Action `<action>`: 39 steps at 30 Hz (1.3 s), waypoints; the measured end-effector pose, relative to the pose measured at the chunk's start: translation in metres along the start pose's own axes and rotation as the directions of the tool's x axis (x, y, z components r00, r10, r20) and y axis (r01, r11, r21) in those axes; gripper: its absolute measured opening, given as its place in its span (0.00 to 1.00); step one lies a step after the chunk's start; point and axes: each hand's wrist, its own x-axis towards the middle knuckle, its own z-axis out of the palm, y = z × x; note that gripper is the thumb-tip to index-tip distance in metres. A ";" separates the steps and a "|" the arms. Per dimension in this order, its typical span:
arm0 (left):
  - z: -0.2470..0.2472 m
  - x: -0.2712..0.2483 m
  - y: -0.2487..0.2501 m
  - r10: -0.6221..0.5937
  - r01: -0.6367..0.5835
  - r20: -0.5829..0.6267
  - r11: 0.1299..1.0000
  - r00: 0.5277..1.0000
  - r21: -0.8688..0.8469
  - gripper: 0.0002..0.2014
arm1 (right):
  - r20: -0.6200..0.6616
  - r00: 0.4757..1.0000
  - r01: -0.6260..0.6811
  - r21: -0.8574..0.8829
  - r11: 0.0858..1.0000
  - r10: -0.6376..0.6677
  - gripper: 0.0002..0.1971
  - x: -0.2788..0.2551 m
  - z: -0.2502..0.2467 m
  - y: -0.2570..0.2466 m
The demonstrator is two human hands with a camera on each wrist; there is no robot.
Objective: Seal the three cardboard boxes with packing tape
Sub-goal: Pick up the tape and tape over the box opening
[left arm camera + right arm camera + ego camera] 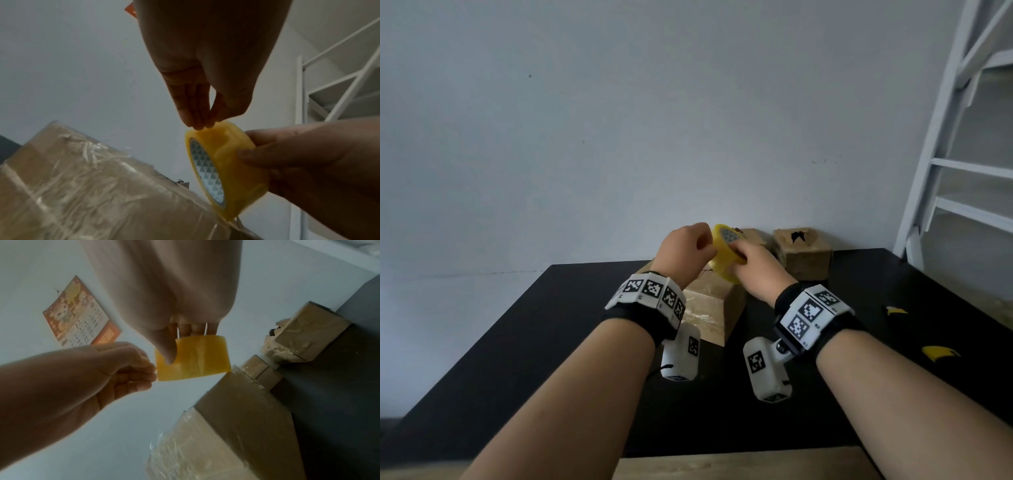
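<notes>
A yellow tape roll (725, 255) is held up above the large cardboard box (710, 310), which has clear tape crinkled over its top and sides. My right hand (740, 256) grips the roll, with the thumb (169, 353) on its outer face and the fingers behind it. My left hand (705, 248) meets the roll from the left, and its fingertips (197, 123) pinch together at the roll's top edge (216, 129). Two smaller taped boxes, one behind the hands (754, 236) and one to the right (804, 255), stand at the back by the wall.
The black table (551, 342) runs to the wall. Two yellow scraps (896, 311) (939, 352) lie on its right side. A white ladder frame (941, 164) stands at the far right. A calendar (80, 318) hangs on the wall.
</notes>
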 end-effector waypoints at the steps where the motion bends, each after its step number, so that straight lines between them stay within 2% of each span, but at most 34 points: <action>1: 0.000 -0.001 -0.001 -0.034 0.033 -0.020 0.997 0.999 -0.076 0.02 | -0.006 1.000 -0.002 0.002 1.000 0.002 0.23 0.001 0.000 -0.001; 4: 0.001 -0.001 -0.002 -0.112 0.103 -0.030 0.971 0.993 -0.217 0.09 | -0.029 1.000 -0.002 0.007 1.000 0.002 0.23 0.002 -0.001 -0.003; 6: 0.003 0.001 -0.002 -0.110 0.096 -0.068 0.979 0.992 -0.183 0.12 | -0.029 1.000 0.010 0.024 1.000 -0.009 0.22 0.002 0.000 -0.005; 9: 0.002 0.006 -0.005 -0.099 0.084 -0.158 0.991 0.982 -0.101 0.10 | -0.030 0.999 0.024 0.047 0.999 -0.023 0.20 0.001 0.001 -0.010; 13: 0.000 0.010 -0.008 -0.094 0.087 -0.154 0.995 0.984 -0.056 0.06 | -0.034 0.999 0.015 0.064 0.998 -0.013 0.17 0.003 0.001 -0.014; 17: -0.004 0.009 -0.003 -0.123 0.107 -0.182 0.990 0.976 -0.094 0.09 | -0.019 1.000 0.011 0.057 0.998 -0.010 0.19 0.002 0.004 -0.017; 21: -0.006 0.009 -0.002 -0.107 0.106 -0.219 0.994 0.970 -0.015 0.09 | -0.073 0.996 0.059 0.051 0.997 -0.055 0.17 0.000 0.004 -0.018; 25: -0.010 0.011 -0.003 -0.099 0.105 -0.168 0.994 0.981 0.031 0.09 | -0.133 0.989 0.069 0.002 0.998 -0.068 0.13 0.000 -0.001 -0.019; 30: -0.014 0.012 -0.001 -0.104 0.107 -0.138 0.994 0.985 0.014 0.09 | -0.189 0.981 0.034 -0.057 0.998 -0.044 0.21 0.002 -0.005 -0.022; 36: -0.014 0.010 0.002 -0.141 0.127 -0.084 0.980 0.986 -0.153 0.09 | -0.270 0.963 -0.066 -0.209 0.976 0.008 0.22 0.001 -0.009 -0.017; 39: -0.010 0.009 0.003 -0.143 0.126 -0.061 0.966 0.988 -0.226 0.09 | -0.283 0.959 -0.072 -0.197 0.978 0.014 0.16 0.000 -0.011 -0.016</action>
